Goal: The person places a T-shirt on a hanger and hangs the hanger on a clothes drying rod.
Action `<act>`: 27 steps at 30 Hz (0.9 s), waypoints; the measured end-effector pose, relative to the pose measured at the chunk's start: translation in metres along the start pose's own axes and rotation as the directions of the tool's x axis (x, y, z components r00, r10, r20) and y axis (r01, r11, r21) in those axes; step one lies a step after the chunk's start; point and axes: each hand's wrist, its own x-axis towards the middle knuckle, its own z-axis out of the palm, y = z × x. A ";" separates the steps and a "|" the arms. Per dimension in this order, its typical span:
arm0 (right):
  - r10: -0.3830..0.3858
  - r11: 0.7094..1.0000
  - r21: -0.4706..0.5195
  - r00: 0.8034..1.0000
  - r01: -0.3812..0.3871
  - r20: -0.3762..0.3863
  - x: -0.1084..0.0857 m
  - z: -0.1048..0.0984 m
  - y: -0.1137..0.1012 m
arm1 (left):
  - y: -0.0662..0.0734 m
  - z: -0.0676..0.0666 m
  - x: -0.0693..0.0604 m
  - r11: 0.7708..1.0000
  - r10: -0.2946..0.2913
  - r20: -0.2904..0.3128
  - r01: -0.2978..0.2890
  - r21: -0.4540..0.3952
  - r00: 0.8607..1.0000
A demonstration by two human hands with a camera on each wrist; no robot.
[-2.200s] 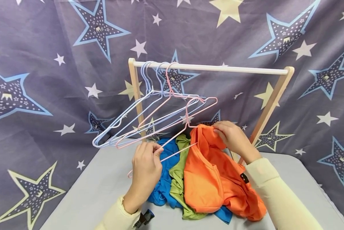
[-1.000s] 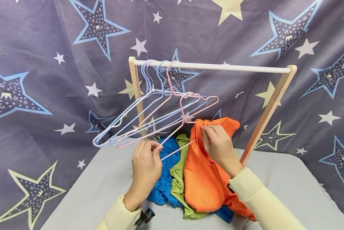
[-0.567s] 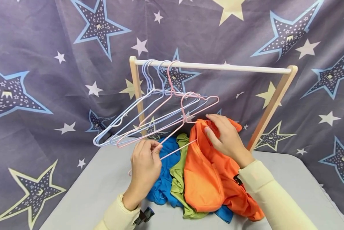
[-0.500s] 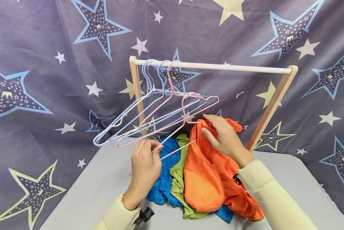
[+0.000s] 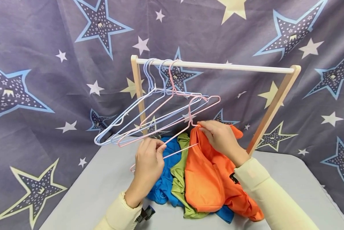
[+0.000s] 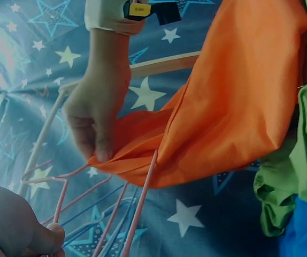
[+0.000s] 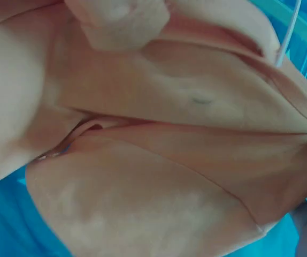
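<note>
Right grip (image 5: 221, 135) pinches orange garment (image 5: 206, 185) by its edge, clear of rail (image 5: 235, 66).

The orange garment (image 5: 203, 185) gripped by the right hand (image 5: 222, 139) is smooth, matt cloth. The pink hanger (image 5: 180, 151) in the left hand (image 5: 150, 159) looks like smooth coated wire with a faint sheen. Between the hands, the green garment (image 5: 179, 179) is crumpled, matt cloth. Beyond the right hand, the post (image 5: 272, 111) is smooth wood, the rail (image 5: 218, 65) slightly glossy.
</note>
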 end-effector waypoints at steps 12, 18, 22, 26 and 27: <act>0.010 0.998 -0.056 1.000 -0.009 0.015 -0.001 -0.001 0.000 | 0.002 0.011 -0.004 0.993 0.114 0.002 -0.114 0.038 0.993; 0.042 0.997 -0.068 0.999 -0.041 0.004 -0.004 -0.003 0.003 | 0.012 0.023 -0.014 0.941 0.326 -0.061 -0.318 0.118 0.943; 0.040 0.996 -0.077 0.999 -0.040 -0.002 -0.004 -0.004 0.004 | 0.020 0.034 -0.022 0.922 0.383 -0.004 -0.382 0.070 0.924; 0.050 0.995 -0.087 0.999 -0.050 -0.002 -0.003 -0.005 0.004 | 0.030 0.047 -0.029 0.919 0.380 0.182 -0.393 0.040 0.907; 0.057 0.994 -0.089 0.998 -0.056 0.001 -0.003 -0.006 0.005 | 0.033 0.051 -0.030 0.914 0.383 0.238 -0.403 0.039 0.893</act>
